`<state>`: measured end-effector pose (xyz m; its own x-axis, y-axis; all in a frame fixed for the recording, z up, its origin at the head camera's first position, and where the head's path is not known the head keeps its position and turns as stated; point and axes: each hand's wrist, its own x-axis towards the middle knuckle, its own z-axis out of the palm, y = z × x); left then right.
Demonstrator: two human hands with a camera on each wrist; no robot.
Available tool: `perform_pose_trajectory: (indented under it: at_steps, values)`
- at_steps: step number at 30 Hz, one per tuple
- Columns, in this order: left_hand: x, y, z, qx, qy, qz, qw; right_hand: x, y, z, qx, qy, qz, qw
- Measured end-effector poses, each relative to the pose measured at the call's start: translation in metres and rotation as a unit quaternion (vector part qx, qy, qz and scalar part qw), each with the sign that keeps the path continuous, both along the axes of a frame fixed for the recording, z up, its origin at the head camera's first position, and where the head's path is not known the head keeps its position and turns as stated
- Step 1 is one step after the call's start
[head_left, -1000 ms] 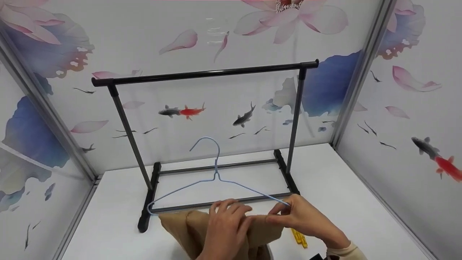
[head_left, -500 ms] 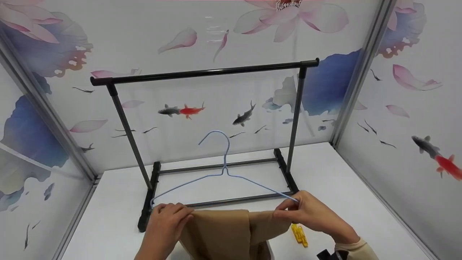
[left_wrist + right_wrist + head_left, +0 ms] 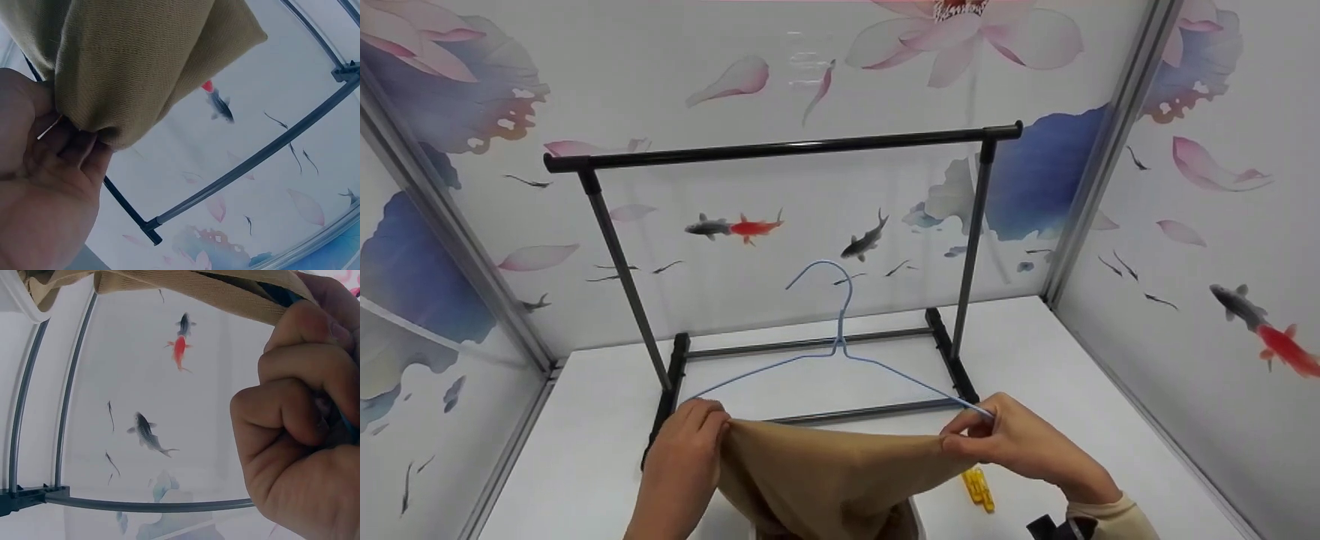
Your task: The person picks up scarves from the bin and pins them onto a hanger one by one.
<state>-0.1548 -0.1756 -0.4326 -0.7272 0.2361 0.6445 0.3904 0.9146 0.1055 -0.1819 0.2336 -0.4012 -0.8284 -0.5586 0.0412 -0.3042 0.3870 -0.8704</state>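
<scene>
Lotus-and-fish panels [image 3: 930, 105] wall in a white tabletop [image 3: 1080, 420], a black rack [image 3: 780, 151] toward its far edge. Toward the near edge, tan cloth [image 3: 832, 465] stretches from the left hand [image 3: 681, 450], fingers curled on its end, to the right hand [image 3: 1031, 442], which pinches the other end and grips the blue hanger [image 3: 901, 372]. The hanger's long axis runs hand to hand beyond the cloth (its left tip is hidden)
</scene>
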Motion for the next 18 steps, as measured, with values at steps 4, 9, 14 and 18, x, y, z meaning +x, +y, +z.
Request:
perform_pose_trajectory:
  at_steps: [4,9,14,18]
  values:
    - [0.004,0.012,-0.004,0.017,-0.004,-0.03,0.9994,-0.001,0.001,0.001,-0.012,-0.005,-0.02,1.0]
    - [0.008,0.04,-0.012,0.045,-0.024,-0.12,0.9915,-0.002,-0.003,-0.001,-0.077,-0.006,0.006,0.997]
    - [0.005,0.064,-0.012,0.078,-0.004,-0.166,0.983,-0.002,-0.012,-0.002,-0.108,-0.008,0.01,0.994]
    - [0.003,0.079,0.001,0.096,-0.022,-0.121,0.9877,0.0,-0.017,-0.002,-0.103,0.007,-0.004,0.995]
